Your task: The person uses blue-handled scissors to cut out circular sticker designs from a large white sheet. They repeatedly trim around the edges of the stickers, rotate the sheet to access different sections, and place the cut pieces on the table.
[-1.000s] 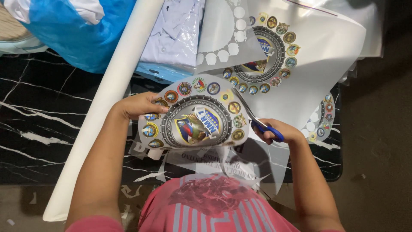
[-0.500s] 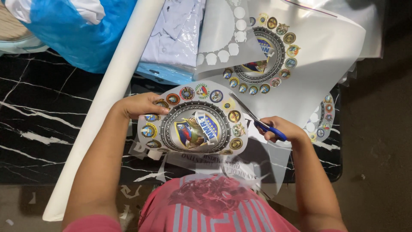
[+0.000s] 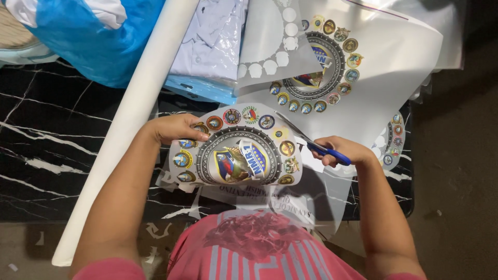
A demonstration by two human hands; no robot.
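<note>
A glossy printed sheet with a round crest ringed by small coloured badges (image 3: 239, 155) is held up just above the black marble-patterned counter (image 3: 46, 150), close in front of the person's chest. The left hand (image 3: 174, 128) grips its upper left edge, fingers curled over the print and thumb behind, so the sheet bows slightly. The right hand (image 3: 340, 150) is closed through the handles of a pair of blue-handled scissors (image 3: 310, 142), whose blades point up and left and meet the sheet's upper right edge, beside the outer badges. How far the blades are parted cannot be told.

Under the sheet lies a pale trimmed film with lettering (image 3: 270, 199), partly over the person's red striped shirt (image 3: 254, 249). Beyond the scissors, a large white backing sheet carrying a second round crest with badges (image 3: 316, 65) spreads across the counter's far right side, and a third crest (image 3: 391, 140) shows at its right edge, near the right hand. A grey leftover film with round holes cut out of it (image 3: 275, 44) lies over the top of that sheet.

To the left, a long white roll of paper (image 3: 129, 119) runs diagonally from the far edge down past the left forearm. Behind it rest a folded white shirt in clear wrapping (image 3: 212, 41) and a blue plastic bag (image 3: 88, 36). Small paper offcuts (image 3: 150, 231) lie on the floor.
</note>
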